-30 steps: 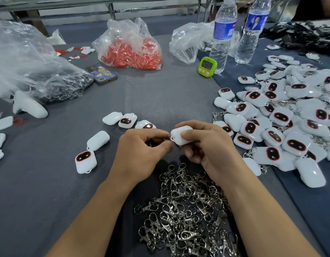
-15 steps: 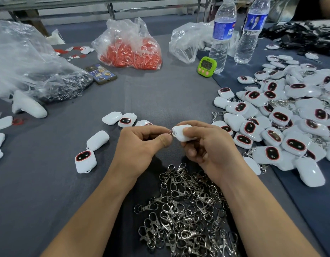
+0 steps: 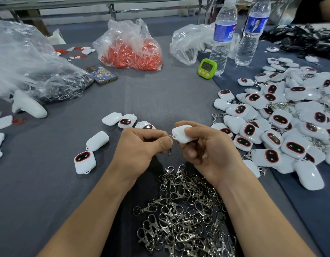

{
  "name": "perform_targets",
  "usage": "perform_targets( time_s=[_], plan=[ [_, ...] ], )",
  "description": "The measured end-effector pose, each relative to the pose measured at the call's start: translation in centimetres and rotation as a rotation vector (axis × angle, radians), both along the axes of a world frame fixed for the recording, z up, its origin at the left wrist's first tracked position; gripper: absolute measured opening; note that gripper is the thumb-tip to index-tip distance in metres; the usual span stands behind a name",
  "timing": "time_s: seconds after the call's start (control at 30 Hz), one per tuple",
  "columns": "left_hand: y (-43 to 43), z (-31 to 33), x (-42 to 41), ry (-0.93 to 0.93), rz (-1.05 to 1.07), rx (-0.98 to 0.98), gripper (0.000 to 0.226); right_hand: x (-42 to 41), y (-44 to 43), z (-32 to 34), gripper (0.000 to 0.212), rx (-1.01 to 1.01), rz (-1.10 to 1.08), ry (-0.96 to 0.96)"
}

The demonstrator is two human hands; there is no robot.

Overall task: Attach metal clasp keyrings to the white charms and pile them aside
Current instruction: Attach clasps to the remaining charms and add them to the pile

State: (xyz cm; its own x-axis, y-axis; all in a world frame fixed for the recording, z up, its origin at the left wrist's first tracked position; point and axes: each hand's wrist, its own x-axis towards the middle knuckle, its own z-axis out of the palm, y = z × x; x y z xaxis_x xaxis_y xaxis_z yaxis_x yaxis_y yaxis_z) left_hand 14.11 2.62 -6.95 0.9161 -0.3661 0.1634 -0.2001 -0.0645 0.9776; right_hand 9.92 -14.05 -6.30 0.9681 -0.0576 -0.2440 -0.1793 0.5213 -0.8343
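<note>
My right hand point(image 3: 208, 149) grips a white charm point(image 3: 181, 134) between thumb and fingers, above the middle of the table. My left hand point(image 3: 142, 147) pinches a metal clasp keyring point(image 3: 170, 145) at the charm's left end; the clasp hangs below my fingertips. A heap of loose metal keyrings point(image 3: 184, 212) lies just in front of me between my forearms. Several loose white charms point(image 3: 85, 161) lie to the left. A big pile of charms with keyrings point(image 3: 282, 123) fills the right side.
A bag of red parts point(image 3: 130, 51), a phone point(image 3: 102, 74), a green timer point(image 3: 206, 68) and two water bottles point(image 3: 223, 34) stand at the back. Clear plastic bags point(image 3: 27, 67) lie at the left. Another person's arm shows at the top right corner.
My hands have drawn slightly apart and the charm has tilted; the clasp now hangs visibly below my left fingertips at the charm's end.
</note>
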Motion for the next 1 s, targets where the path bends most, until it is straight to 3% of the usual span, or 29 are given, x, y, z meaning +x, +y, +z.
perform_targets(
  time_s=[0.13, 0.23, 0.47, 0.6, 0.93, 1.0],
  plan=[
    [0.3, -0.3, -0.3, -0.231, 0.132, 0.266, 0.002, 0.1, 0.0, -0.1, 0.022, -0.062, -0.016, 0.019],
    [0.0, -0.3, -0.9, -0.368, 0.197, 0.323, 0.003, 0.1, 0.0, -0.1, 0.022, -0.068, -0.025, 0.028],
    [-0.8, -0.4, -0.6, -0.109, 0.101, 0.042, 0.009, 0.1, 0.1, 0.2, 0.024, 0.015, -0.024, -0.013],
    [-0.9, -0.3, -0.6, -0.039, 0.074, -0.002, 0.011, 0.1, 0.2, 0.3, 0.024, 0.015, -0.018, -0.029],
    [-0.7, -0.2, -1.7, -0.344, 0.199, 0.286, 0.024, 0.1, 0.3, 0.2, 0.027, -0.040, -0.055, -0.059],
    [-0.8, -0.1, -1.8, -0.419, 0.231, 0.345, 0.016, 0.1, 0.4, 0.2, 0.027, -0.050, -0.058, -0.056]
  ],
)
